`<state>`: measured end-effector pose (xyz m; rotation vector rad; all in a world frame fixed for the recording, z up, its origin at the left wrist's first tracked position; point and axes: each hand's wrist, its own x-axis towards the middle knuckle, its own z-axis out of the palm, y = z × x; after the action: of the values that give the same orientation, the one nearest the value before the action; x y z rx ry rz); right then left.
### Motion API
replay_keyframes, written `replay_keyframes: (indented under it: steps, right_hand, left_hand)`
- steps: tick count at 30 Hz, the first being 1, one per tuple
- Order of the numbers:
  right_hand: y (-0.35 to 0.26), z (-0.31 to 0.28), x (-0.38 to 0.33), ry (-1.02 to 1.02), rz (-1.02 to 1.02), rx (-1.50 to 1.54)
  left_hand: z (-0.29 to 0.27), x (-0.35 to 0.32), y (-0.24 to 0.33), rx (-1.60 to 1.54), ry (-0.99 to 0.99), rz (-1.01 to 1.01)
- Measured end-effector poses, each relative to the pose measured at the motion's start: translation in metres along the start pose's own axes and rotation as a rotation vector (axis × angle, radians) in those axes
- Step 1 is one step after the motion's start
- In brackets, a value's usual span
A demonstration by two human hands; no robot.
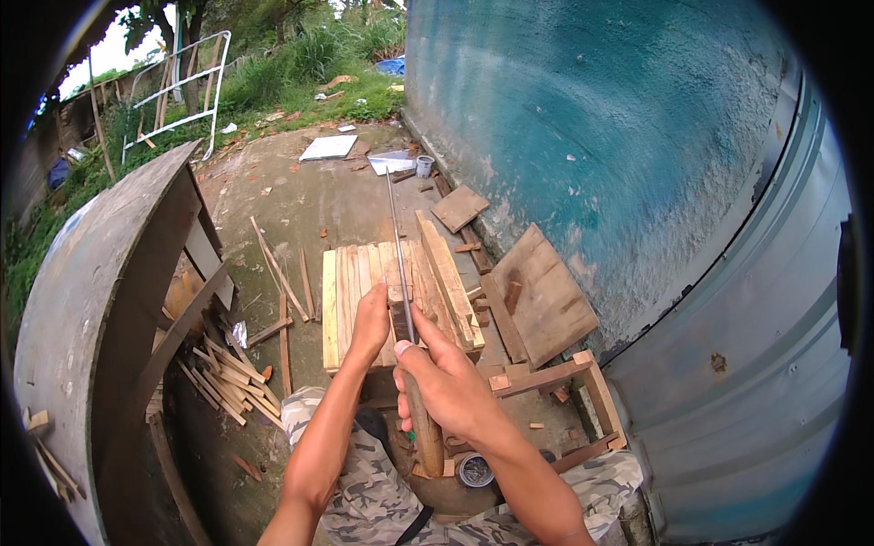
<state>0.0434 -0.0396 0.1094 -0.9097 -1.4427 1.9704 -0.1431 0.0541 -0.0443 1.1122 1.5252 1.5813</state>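
Note:
My right hand point(446, 378) is wrapped round the wooden handle point(421, 414) of a long tool, its thumb lying along the top. The tool's thin metal blade point(395, 218) points away from me and shows edge-on, so its exact kind cannot be told. A small brown wooden block point(399, 314) stands beside the blade, above the slatted wooden bench top point(350, 273). My left hand point(370, 320) is closed on the block's left side, with most of its fingers hidden. Block and blade look close together; whether they touch is unclear.
A thick wooden beam point(446, 273) lies along the bench's right side. Right of it are a plywood panel point(544, 291) and a wooden frame point(596, 405), near a blue wall point(583, 136). Thin sticks point(232, 382) lie at left by a grey board structure point(100, 273). A round tin point(475, 470) sits between my legs.

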Motion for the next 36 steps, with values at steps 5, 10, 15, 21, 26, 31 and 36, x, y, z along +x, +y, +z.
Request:
replay_keyframes:
  steps: [5, 10, 15, 21, 26, 31, 36]
  right_hand:
    - [0.009, 0.010, 0.019, 0.002, -0.038, -0.008]
    - [0.026, 0.018, 0.037, 0.087, -0.228, -0.063]
    - [0.035, 0.023, 0.048, 0.033, -0.187, 0.106]
    - [0.041, 0.010, 0.047, -0.062, -0.122, 0.220]
    - [0.044, -0.010, 0.047, -0.029, -0.117, 0.214]
    - [0.049, -0.013, 0.046, 0.015, -0.135, 0.160]
    - [0.056, -0.008, 0.044, -0.050, -0.155, 0.082]
  left_hand:
    - [-0.028, -0.078, 0.076, -0.135, 0.248, 0.133]
    - [-0.027, -0.172, 0.129, 0.036, -0.023, 0.108]
    - [-0.013, -0.127, 0.095, -0.005, 0.424, 0.194]
    - [-0.027, -0.075, 0.051, 0.000, 0.131, 0.333]
    - [-0.031, -0.057, 0.039, -0.037, -0.028, 0.316]
    - [-0.021, -0.021, 0.031, -0.355, 0.047, 0.381]
    - [-0.024, -0.012, 0.035, 0.061, 0.142, 0.464]
